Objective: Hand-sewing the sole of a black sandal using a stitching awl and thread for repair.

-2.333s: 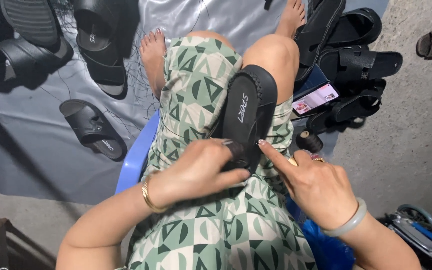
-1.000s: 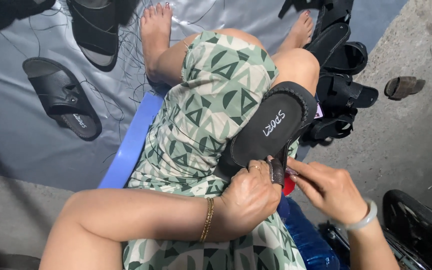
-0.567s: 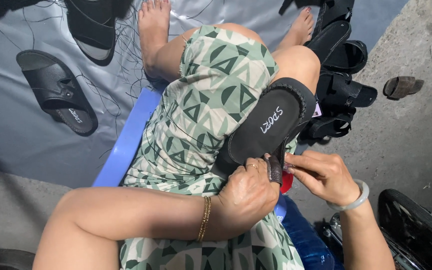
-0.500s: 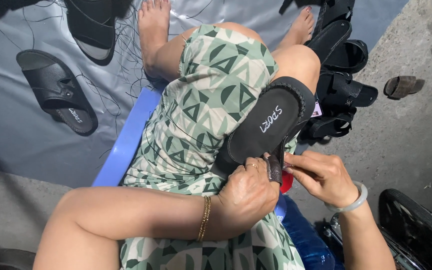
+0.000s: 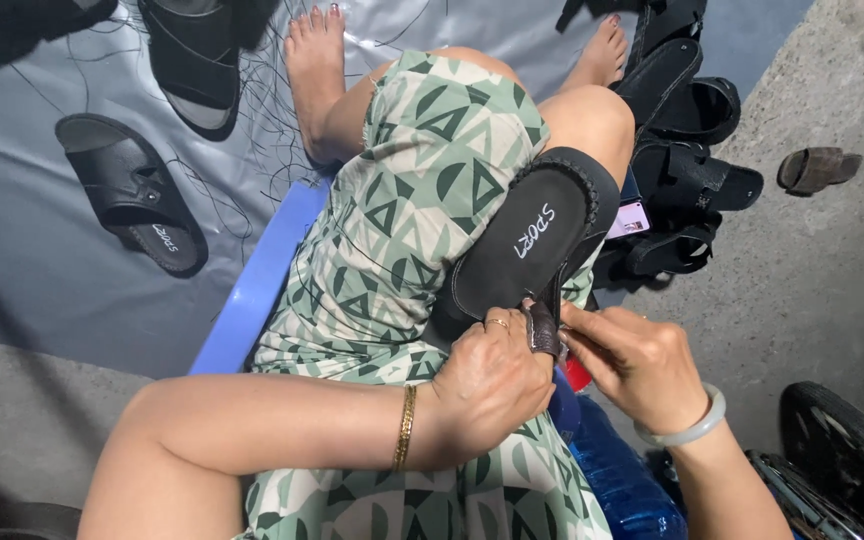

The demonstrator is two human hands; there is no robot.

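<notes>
Both hands clamp the sandal: left hand steadies its heel while right hand must keep the strap pinched taut.

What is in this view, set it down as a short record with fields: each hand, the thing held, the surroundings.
left hand: left hand grips the near end of the black foam sandal, gold bangle on its wrist
right hand: right hand pinches the dark strap piece at that same end, pale green bangle on its wrist
sandal: sole up, resting on the lap over the green patterned dress
seat: blue plastic stool
floor: grey sheet with another black sandal; a pile of black sandals to the right
</notes>
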